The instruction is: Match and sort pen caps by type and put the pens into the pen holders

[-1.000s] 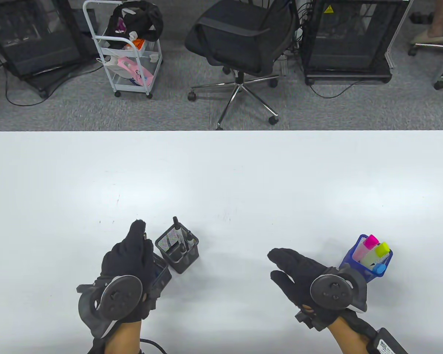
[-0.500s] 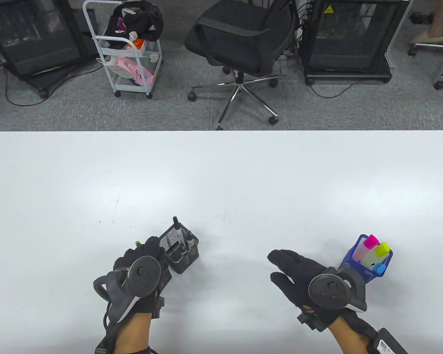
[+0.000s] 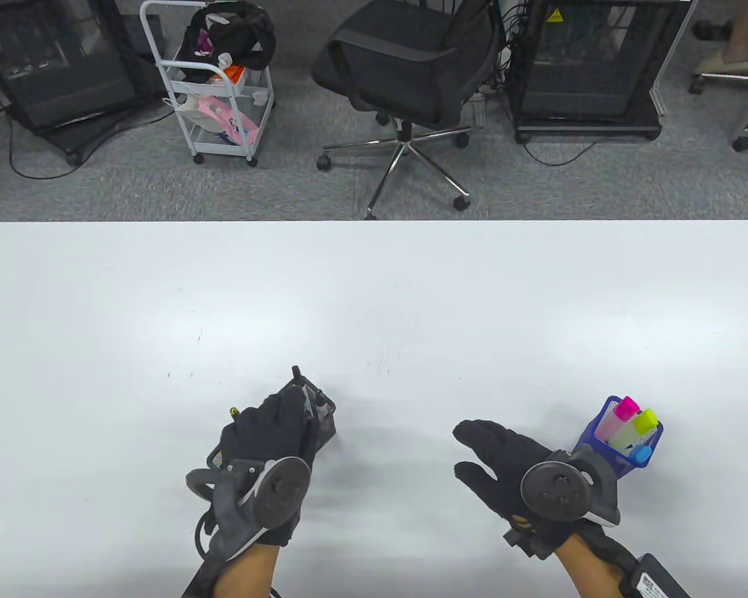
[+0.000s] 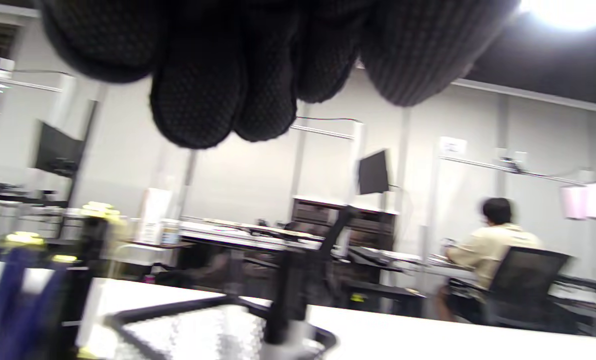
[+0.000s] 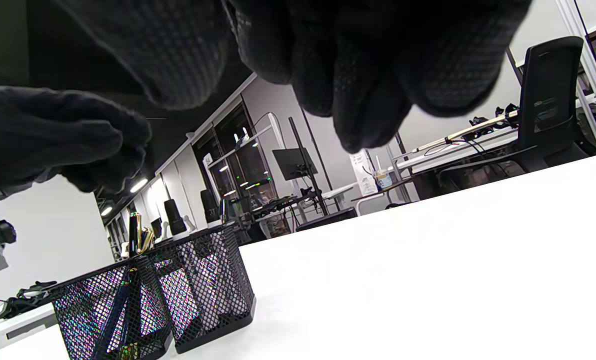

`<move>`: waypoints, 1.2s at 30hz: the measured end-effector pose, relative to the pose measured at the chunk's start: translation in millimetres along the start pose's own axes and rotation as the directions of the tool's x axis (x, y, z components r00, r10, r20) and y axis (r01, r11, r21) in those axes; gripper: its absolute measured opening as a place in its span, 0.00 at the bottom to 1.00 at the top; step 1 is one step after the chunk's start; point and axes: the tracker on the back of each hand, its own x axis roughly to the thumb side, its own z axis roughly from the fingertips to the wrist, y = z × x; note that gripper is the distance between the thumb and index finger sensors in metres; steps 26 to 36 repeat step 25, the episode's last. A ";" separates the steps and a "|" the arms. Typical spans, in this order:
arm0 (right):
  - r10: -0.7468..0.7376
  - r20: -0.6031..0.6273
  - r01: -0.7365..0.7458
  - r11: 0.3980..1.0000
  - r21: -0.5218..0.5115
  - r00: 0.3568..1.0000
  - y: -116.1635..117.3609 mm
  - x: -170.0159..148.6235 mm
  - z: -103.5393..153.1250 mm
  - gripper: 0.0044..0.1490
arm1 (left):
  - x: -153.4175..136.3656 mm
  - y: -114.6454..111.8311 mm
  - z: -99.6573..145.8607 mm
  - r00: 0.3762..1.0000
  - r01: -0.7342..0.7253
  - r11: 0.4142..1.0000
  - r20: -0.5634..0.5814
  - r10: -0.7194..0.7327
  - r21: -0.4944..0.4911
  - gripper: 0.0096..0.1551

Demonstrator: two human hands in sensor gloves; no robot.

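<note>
On the surface (image 3: 374, 299), two mesh pen holders (image 5: 153, 295) stand side by side near the front edge, left of centre, with pens (image 3: 299, 386) upright in them. The left hand (image 3: 265, 436) lies over these holders. A third holder (image 3: 598, 430) stands well apart to the right, with capped markers (image 3: 629, 423) in it. The right hand (image 3: 505, 464) lies between the two groups, just left of that third holder. Behind the surface, on the floor, stand a cart (image 3: 215, 81) at left and an office chair (image 3: 411, 68) at centre.

Upright pens (image 3: 299, 387) in mesh holders (image 5: 198, 290)
</note>
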 end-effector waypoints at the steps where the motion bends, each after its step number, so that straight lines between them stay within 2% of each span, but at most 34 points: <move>1: 0.002 0.005 -0.002 1.000 0.001 1.000 0.3 0.9 0.0 0.41 | 7.1 -2.7 0.1 0.999 -0.013 1.000 0.051 0.013 -0.008 0.34; 5: 0.032 0.034 -0.032 0.999 0.000 0.999 1.3 5.6 0.3 0.44 | 35.4 -25.2 0.4 0.953 -0.171 0.976 0.230 0.198 -0.133 0.39; 9: 0.068 0.064 -0.070 0.997 0.026 0.996 5.4 8.2 0.2 0.48 | 51.1 -44.2 1.1 0.925 -0.171 0.955 0.295 0.241 -0.244 0.43; 13: 0.122 0.099 -0.130 0.988 0.081 0.988 11.6 10.6 -0.3 0.51 | 60.3 -59.0 0.3 0.904 -0.154 0.938 0.339 0.260 -0.310 0.45; 18: 0.136 0.114 -0.148 0.983 0.105 0.984 15.9 13.3 -1.2 0.51 | 63.4 -65.9 0.4 0.897 -0.137 0.932 0.357 0.260 -0.335 0.46; 36: 0.133 0.107 -0.145 0.983 0.116 0.985 17.9 14.8 -0.5 0.50 | 64.0 -66.5 2.1 0.895 -0.142 0.930 0.358 0.267 -0.339 0.46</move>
